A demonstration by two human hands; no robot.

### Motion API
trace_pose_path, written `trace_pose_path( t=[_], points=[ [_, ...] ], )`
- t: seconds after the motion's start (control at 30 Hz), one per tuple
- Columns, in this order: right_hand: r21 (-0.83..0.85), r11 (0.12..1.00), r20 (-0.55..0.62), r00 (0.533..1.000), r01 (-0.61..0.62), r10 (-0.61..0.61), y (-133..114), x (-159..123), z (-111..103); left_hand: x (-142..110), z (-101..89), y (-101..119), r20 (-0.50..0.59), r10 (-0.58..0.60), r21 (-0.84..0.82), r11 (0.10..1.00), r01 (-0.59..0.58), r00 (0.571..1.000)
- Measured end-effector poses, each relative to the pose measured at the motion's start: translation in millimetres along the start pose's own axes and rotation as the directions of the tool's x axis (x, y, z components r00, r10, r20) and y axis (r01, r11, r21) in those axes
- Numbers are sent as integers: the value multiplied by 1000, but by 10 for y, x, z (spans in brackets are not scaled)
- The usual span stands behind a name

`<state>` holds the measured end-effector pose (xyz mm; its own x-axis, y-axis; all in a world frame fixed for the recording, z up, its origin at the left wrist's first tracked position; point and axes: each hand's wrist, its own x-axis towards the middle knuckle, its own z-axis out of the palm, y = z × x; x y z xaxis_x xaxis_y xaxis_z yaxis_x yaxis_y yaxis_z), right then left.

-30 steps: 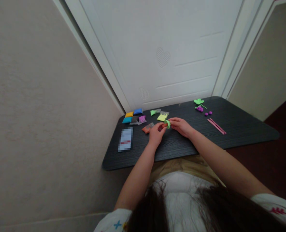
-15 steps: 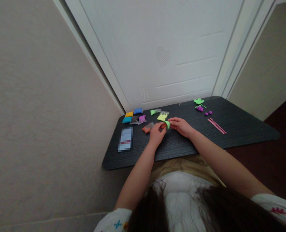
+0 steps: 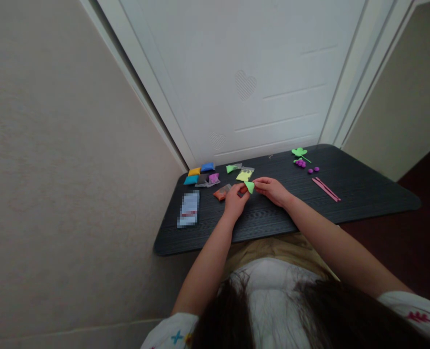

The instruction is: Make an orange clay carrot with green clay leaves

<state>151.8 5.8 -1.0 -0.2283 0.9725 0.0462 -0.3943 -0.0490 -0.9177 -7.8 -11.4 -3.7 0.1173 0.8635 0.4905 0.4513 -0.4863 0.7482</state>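
Note:
My left hand (image 3: 235,199) pinches a small, light green piece of modelling clay (image 3: 250,187) above the middle of the table. The piece is thin and pointed, with its broad side up. Just to its right, my right hand (image 3: 273,190) has its fingertips pressed together at the clay's edge. How firmly it grips is too small to tell. Close beside my left hand lies a bag of orange-red clay (image 3: 221,193). Beyond the hands are a bag of yellow clay (image 3: 244,174) and a bag with green clay (image 3: 232,168).
Several clay bags, among them a blue one (image 3: 207,166) and a teal one (image 3: 191,180), lie back left on the dark table (image 3: 207,232). A blurred packet (image 3: 189,209) is nearer. At right are a green clay flower (image 3: 299,152), purple balls (image 3: 300,164) and pink sticks (image 3: 326,189).
The green clay has turned, so its broad face shows now. An orange-red bit seen beside it between the fingers is hidden now. Both hands have stayed nearly in place.

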Motion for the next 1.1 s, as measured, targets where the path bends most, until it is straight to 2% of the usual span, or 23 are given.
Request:
trace_pose_path(
  t=[0.17, 0.47, 0.67, 0.73, 0.87, 0.97, 1.1],
  points=[
    [-5, 1000, 22, 1000, -15, 15, -14, -14, 9, 22, -18, -11, -2, -41, -57, 998, 41, 999],
    [30, 996, 70, 995, -79, 77, -13, -10, -6, 56, -44, -13, 102, -68, -194, 977, 86, 992],
    [7, 996, 66, 994, -88, 87, -3, 3, -21, 56, -13, -71, 57, -200, -273, 939, 208, 978],
    [5, 995, 55, 994, -95, 94, 0, 11, -30, 58, -2, -98, 76, -281, -336, 896, 290, 957],
    [20, 994, 55, 993, -109, 108, 8, 20, -51, 51, 1, -97, 240, -374, -514, 734, 444, 896],
    [32, 993, 65, 991, -118, 116, 16, 22, -65, 39, -18, -55, 303, -403, -607, 617, 501, 864],
    [38, 991, 55, 991, -125, 122, 20, 24, -71, 41, -55, -11, 340, -467, -653, 508, 562, 816]
  ],
)
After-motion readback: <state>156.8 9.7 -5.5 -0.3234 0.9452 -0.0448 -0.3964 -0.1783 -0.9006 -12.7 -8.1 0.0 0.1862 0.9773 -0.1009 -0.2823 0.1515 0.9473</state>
